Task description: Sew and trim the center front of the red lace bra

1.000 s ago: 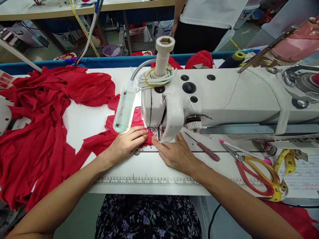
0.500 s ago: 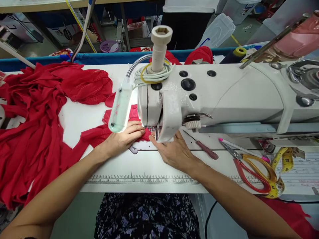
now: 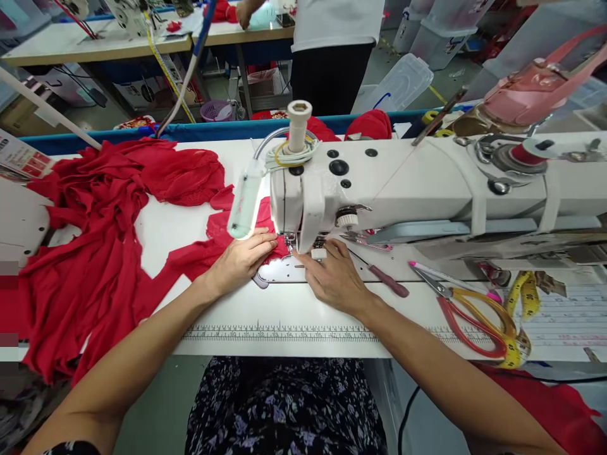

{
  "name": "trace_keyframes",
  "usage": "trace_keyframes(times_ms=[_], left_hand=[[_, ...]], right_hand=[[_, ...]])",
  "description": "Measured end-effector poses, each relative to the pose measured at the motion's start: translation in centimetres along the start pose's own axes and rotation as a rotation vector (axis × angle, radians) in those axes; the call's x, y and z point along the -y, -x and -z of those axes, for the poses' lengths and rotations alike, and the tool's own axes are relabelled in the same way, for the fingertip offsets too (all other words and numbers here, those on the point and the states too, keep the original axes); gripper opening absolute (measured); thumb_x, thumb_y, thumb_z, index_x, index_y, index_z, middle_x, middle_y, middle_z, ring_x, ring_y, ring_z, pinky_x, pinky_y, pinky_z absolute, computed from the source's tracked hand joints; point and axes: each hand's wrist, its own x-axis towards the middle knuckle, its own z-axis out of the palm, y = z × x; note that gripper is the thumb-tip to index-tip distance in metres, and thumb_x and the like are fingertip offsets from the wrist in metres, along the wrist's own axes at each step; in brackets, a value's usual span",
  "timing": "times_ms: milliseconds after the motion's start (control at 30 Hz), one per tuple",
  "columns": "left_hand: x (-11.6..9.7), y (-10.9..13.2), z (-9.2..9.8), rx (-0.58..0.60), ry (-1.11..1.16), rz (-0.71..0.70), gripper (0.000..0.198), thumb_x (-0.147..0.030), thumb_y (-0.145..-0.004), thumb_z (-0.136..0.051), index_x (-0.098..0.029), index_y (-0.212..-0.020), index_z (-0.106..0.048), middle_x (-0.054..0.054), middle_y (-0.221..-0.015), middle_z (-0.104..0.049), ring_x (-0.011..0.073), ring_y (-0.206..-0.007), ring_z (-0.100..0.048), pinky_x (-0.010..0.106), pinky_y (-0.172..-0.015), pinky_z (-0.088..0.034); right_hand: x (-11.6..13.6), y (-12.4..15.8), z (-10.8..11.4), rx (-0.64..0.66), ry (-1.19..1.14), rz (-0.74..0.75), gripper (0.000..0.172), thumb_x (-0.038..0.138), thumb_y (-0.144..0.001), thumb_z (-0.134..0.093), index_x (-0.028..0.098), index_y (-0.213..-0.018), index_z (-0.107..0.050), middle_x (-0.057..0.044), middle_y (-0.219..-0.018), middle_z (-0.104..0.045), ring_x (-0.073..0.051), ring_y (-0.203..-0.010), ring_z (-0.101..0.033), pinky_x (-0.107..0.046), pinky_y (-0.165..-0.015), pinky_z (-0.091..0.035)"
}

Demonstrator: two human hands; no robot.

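Observation:
Red fabric (image 3: 220, 221) lies under the head of the white sewing machine (image 3: 408, 170), its edge at the presser foot (image 3: 290, 240). My left hand (image 3: 244, 256) rests flat on this fabric, fingers stretched toward the foot. On the other side of the foot is my right hand (image 3: 336, 275). One of its digits points at the needle area, and the others spread behind it on the bed, partly hidden by the machine. A lit lamp (image 3: 245, 205) hangs just above my left hand.
A large red fabric heap (image 3: 104, 253) covers the left side. Right of my hands lie a purple-handled awl (image 3: 391, 281), scissors (image 3: 474, 322), a pink-tipped pen (image 3: 450, 278) and a yellow tape measure (image 3: 515, 351). A ruler strip (image 3: 303, 332) runs along the front. Across the bench stands a person (image 3: 336, 38).
The view has tilted up and shifted, bringing the far tables and a person's torso into sight. Both hands stay beside the presser foot, with more bare metal plate showing between them.

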Motion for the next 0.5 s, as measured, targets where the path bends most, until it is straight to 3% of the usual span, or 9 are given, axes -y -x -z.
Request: trace_keyframes(times_ms=[100, 167, 333, 500], left_hand=[[-1.9, 2.6, -0.1, -0.043, -0.057, 0.154, 0.029, -0.015, -0.1, -0.045, -0.016, -0.126, -0.058, 0.013, -0.13, -0.064, 0.0267, -0.129, -0.054, 0.057, -0.109, -0.043], [-3.2, 4.3, -0.2, -0.073, -0.048, 0.222, 0.032, -0.016, -0.1, -0.047, -0.018, -0.13, -0.055, 0.013, -0.133, -0.063, 0.0271, -0.132, -0.052, 0.061, -0.112, -0.038], [-4.3, 5.6, 1.4, -0.277, 0.097, 0.299, 0.021, -0.015, -0.097, -0.05, -0.018, -0.111, -0.066, 0.01, -0.12, -0.067, 0.0213, -0.116, -0.062, 0.044, -0.102, -0.051], [-4.5, 3.8, 4.2, -0.379, 0.044, 0.302, 0.023, -0.015, -0.095, -0.05, -0.02, -0.11, -0.067, 0.003, -0.09, -0.067, 0.0165, -0.085, -0.062, 0.031, -0.079, -0.052]], right_hand=[[-0.1, 0.0, -0.1, -0.065, -0.013, 0.002, 0.037, 0.01, -0.09, -0.05, 0.017, -0.121, -0.068, -0.01, -0.091, -0.067, -0.024, -0.092, -0.054, -0.043, -0.089, -0.038], [-0.1, -0.1, -0.2, -0.099, -0.022, 0.018, 0.033, 0.011, -0.09, -0.051, 0.017, -0.117, -0.069, -0.009, -0.091, -0.068, -0.023, -0.091, -0.057, -0.041, -0.088, -0.039], [1.5, -0.2, 0.8, -0.119, -0.16, 0.036, 0.019, 0.015, -0.093, -0.052, 0.018, -0.096, -0.07, -0.006, -0.089, -0.071, -0.018, -0.078, -0.058, -0.034, -0.075, -0.04], [7.7, -2.2, 1.0, 0.173, -0.831, -0.362, 0.016, 0.032, -0.091, -0.058, 0.02, -0.083, -0.063, 0.001, -0.07, -0.064, -0.012, -0.061, -0.055, -0.027, -0.058, -0.042]])
